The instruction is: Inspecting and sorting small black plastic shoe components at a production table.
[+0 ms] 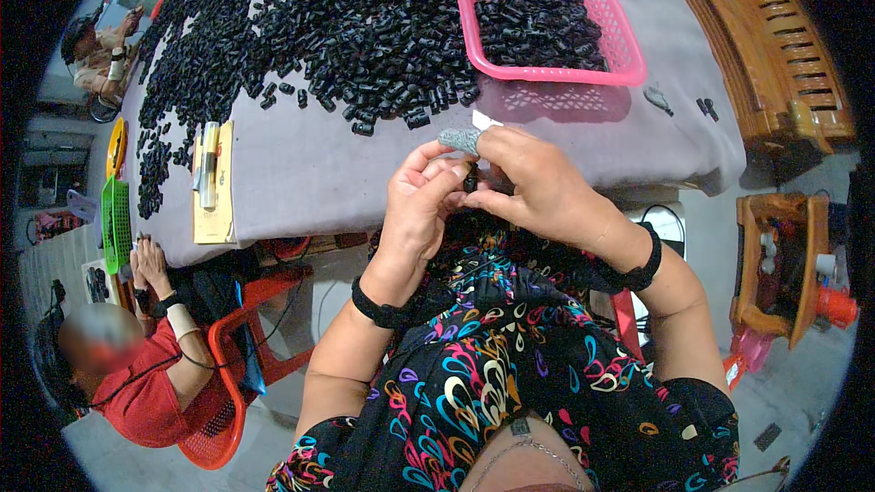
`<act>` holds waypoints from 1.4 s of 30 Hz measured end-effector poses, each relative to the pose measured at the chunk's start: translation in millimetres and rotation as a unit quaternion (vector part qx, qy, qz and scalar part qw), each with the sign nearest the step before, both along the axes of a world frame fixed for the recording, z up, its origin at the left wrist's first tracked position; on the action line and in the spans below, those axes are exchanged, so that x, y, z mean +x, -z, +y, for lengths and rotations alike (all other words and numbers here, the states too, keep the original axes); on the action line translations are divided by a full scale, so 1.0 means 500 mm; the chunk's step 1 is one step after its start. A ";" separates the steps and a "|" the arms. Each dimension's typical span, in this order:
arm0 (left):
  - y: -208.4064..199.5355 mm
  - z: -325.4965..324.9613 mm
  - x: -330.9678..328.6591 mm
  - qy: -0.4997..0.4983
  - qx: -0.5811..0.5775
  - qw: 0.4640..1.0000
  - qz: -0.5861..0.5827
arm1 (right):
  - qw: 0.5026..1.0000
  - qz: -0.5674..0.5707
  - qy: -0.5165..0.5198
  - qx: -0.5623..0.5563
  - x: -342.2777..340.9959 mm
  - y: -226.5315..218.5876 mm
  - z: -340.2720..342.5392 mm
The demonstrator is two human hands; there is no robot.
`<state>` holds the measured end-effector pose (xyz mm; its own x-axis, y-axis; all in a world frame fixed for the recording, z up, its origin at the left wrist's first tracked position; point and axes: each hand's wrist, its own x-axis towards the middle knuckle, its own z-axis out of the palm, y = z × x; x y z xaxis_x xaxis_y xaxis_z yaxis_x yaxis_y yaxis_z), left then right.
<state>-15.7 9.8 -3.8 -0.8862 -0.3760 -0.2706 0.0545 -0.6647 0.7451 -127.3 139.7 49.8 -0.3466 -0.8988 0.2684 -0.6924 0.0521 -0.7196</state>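
My left hand [421, 205] is closed in a pinch on a small black plastic part [471, 178], just beyond the table's near edge. A grey fabric sleeve [458, 140] covers one of its fingertips. Right against it, my right hand [538, 173] is bent over the part with its fingers curled. A flat, pale, pointed piece [486, 119], blade-like, sticks out by its index finger; the rest of it is hidden. Ahead lies a large heap of similar black parts [383, 27], and a pink plastic basket [554, 76] holds more of them.
A grey cloth covers the table [337, 164]. On its left lie a yellow booklet [212, 226] and a clear tube [210, 164]. A co-worker in red [150, 401] sits at left on a red chair [239, 383]. A wooden bench [775, 46] stands at right.
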 end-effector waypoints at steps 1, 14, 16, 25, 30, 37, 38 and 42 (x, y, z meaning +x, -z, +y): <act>-0.010 0.002 -0.003 0.003 0.000 1.000 0.001 | 0.999 0.047 0.004 -0.006 -0.004 0.000 0.002; -0.006 0.006 0.004 -0.012 -0.061 0.998 -0.023 | 0.975 0.203 0.018 0.093 0.008 0.012 -0.017; -0.021 0.016 -0.002 -0.029 -0.055 0.997 -0.036 | 0.975 0.200 0.025 0.091 0.011 0.020 -0.022; -0.017 0.010 0.005 -0.032 -0.074 0.997 -0.020 | 0.978 0.201 0.032 0.044 0.005 0.045 -0.029; -0.026 0.013 0.018 0.019 -0.116 0.990 -0.075 | 0.977 0.210 0.016 0.027 -0.003 0.048 -0.028; -0.024 0.008 0.014 0.142 -0.130 0.978 -0.076 | 0.978 0.209 -0.007 0.026 -0.003 0.049 -0.018; -0.020 0.007 0.014 0.146 -0.127 0.979 -0.067 | 0.978 0.208 -0.006 0.026 -0.002 0.049 -0.016; -0.007 0.004 0.015 0.160 -0.126 0.978 -0.052 | 0.977 0.211 -0.018 0.038 -0.002 0.051 -0.011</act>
<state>-8.3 11.8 -0.2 -0.9421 -0.1501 -0.2999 -0.2111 -0.4293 0.8781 -128.2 134.4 24.5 -0.1871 -0.9314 0.3121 -0.9288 0.0643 -0.3649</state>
